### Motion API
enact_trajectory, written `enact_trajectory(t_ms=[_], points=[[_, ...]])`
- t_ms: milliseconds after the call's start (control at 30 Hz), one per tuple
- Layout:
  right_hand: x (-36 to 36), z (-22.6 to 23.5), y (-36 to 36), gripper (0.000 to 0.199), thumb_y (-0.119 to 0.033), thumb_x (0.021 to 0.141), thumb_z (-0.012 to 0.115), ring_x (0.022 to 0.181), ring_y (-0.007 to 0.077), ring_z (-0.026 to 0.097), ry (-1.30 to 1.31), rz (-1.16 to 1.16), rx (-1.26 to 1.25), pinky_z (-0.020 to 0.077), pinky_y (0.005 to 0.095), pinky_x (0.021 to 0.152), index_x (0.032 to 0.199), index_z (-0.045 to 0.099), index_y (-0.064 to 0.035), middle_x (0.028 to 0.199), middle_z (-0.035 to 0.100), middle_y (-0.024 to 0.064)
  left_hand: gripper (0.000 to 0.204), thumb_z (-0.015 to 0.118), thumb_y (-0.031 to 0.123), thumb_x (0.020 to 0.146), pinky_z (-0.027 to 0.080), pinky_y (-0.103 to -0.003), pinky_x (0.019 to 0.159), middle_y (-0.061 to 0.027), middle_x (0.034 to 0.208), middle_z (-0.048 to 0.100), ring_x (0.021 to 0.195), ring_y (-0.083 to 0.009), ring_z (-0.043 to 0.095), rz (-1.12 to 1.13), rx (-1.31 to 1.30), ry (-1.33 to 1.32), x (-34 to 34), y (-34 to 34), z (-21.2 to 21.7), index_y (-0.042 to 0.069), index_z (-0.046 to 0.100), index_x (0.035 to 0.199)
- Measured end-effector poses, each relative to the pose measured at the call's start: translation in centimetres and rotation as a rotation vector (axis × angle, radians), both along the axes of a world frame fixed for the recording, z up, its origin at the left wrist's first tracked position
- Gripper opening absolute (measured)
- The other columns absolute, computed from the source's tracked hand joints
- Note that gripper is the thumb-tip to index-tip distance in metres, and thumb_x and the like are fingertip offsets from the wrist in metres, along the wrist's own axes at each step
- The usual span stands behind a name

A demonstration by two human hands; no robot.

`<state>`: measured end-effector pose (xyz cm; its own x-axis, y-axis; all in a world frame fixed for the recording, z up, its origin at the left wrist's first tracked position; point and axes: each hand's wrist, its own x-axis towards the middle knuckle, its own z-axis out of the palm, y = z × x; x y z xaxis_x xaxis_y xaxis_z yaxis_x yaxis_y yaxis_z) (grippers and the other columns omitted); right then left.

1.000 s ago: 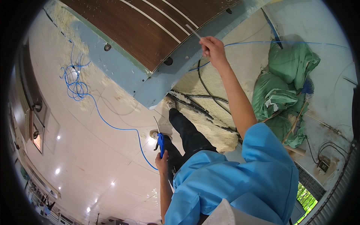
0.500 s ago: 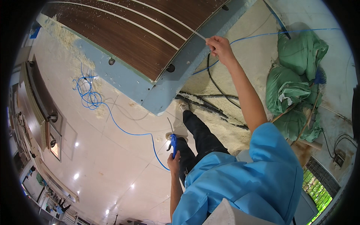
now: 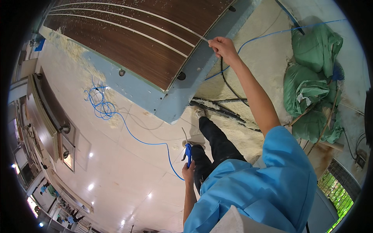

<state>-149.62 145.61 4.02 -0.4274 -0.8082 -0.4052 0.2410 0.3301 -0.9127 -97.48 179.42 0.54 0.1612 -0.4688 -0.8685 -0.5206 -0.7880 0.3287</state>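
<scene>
A dark brown wood-grain panel (image 3: 151,52) lies on a blue-grey machine table (image 3: 120,87), with several pale strips running along it. My right hand (image 3: 225,49) is closed in a pinch on the end of one white strip (image 3: 201,37), just past the panel's right edge. Low beside my leg, my left hand (image 3: 188,173) is wrapped round a blue air blow gun (image 3: 188,152). The gun's thin metal nozzle points up and away from me. A blue air hose (image 3: 151,143) trails from near the gun across the floor.
Coiled hose (image 3: 101,103) lies on the floor beside the table. Black cables (image 3: 217,106) and pale sawdust (image 3: 256,83) spread to the right of the table. Green sacks (image 3: 309,89) lean by the right wall. Stacked panels (image 3: 43,116) stand at the left.
My view has shifted slightly, so most things sit a little further right or lower. My right hand has come slightly closer to the panel edge, still pinching the strip. The left hand keeps the blow gun.
</scene>
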Motion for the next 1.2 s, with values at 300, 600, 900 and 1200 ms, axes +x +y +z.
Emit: enact_trajectory(t_ms=[300,600,900,1200], points=[[0.3,-0.4,-2.0,0.025,-0.02,0.097,0.072,0.051,0.0069,0.044,0.027,0.028,-0.045,0.0368,0.0268,0.045,0.08,0.065,-0.0041,0.066,0.055,0.0007,0.04,0.074,0.039,0.094,0.049,-0.031,0.064,-0.008,0.076,0.071,0.069,-0.0151,0.065,-0.076,-0.01,-0.02,-0.2,-0.5,0.3,-0.001,0.073,0.089],[0.5,-1.1,-3.6,0.027,-0.029,0.098,0.074,0.053,0.007,0.048,0.036,0.027,-0.009,0.041,0.0259,0.048,0.086,0.069,-0.0058,0.068,0.06,0.0008,0.034,0.075,0.034,0.095,0.048,-0.029,0.064,-0.0049,0.076,0.069,0.069,-0.012,0.062,-0.001,0.043,0.013,-1.6,-0.9,1.5,0.0,0.072,0.088],[-1.1,1.0,-4.5,0.045,-0.05,0.092,0.077,0.053,0.0066,0.055,0.58,0.215,0.123,0.0455,0.0242,0.049,0.083,0.071,-0.0065,0.068,0.065,0.0025,0.039,0.076,0.039,0.094,0.048,-0.029,0.061,-0.0053,0.076,0.071,0.067,-0.0124,0.062,0.065,0.046,0.046,-1.0,1.2,-1.0,0.001,0.072,0.091],[-1.6,1.8,-5.4,0.047,-0.052,0.09,0.077,0.051,0.0073,0.056,0.881,0.333,0.245,0.0452,0.024,0.049,0.078,0.071,-0.0074,0.063,0.066,0.0031,0.038,0.077,0.038,0.094,0.046,-0.027,0.059,-0.0035,0.072,0.067,0.065,-0.0106,0.06,0.196,0.094,0.128,-1.5,4.4,-5.4,0.002,0.07,0.087]])
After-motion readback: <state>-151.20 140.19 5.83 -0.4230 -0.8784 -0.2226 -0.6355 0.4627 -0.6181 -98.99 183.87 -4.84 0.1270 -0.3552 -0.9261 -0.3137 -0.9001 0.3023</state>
